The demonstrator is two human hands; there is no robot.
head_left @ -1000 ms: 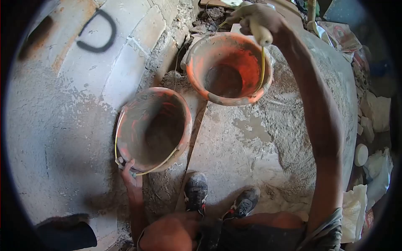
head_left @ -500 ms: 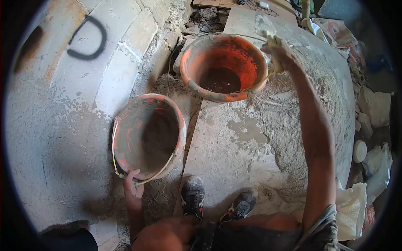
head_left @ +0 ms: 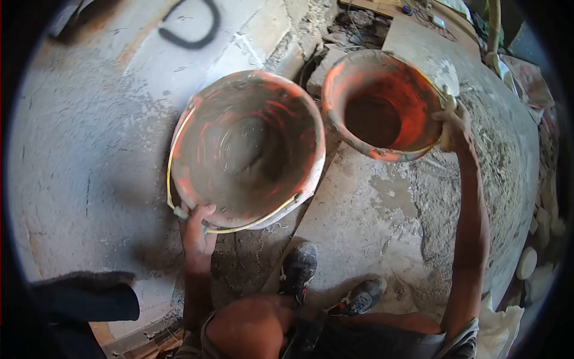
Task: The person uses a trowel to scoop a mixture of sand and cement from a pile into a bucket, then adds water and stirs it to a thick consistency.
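Observation:
My left hand (head_left: 199, 233) is closed on the near rim of a mortar-smeared orange bucket (head_left: 185, 191), thumb over the edge. This bucket is tipped, and wet grey mortar (head_left: 248, 146) coats its inside and bottom. Its yellow wire handle (head_left: 254, 224) hangs along the near rim. At the upper right, my right hand (head_left: 457, 127) grips the right rim of a second orange bucket (head_left: 418, 105), which leans and has dark grey stuff at its bottom. In that same hand is a trowel with a mortar-covered blade (head_left: 443, 78); its handle is mostly hidden by my fingers.
A grey block wall (head_left: 101, 161) with a black painted mark stands on the left. Underfoot lies a mortar-splashed board (head_left: 353, 239), with rough spread mortar (head_left: 442, 197) on its right. Rubble (head_left: 359, 27) lies at the back; sacks (head_left: 526, 81) and a round white lid (head_left: 526, 263) lie at right.
The left bucket has come up closer to me, its mouth appearing larger. My right hand has lowered onto the other bucket's rim, and that bucket now tilts more. The view has shifted left.

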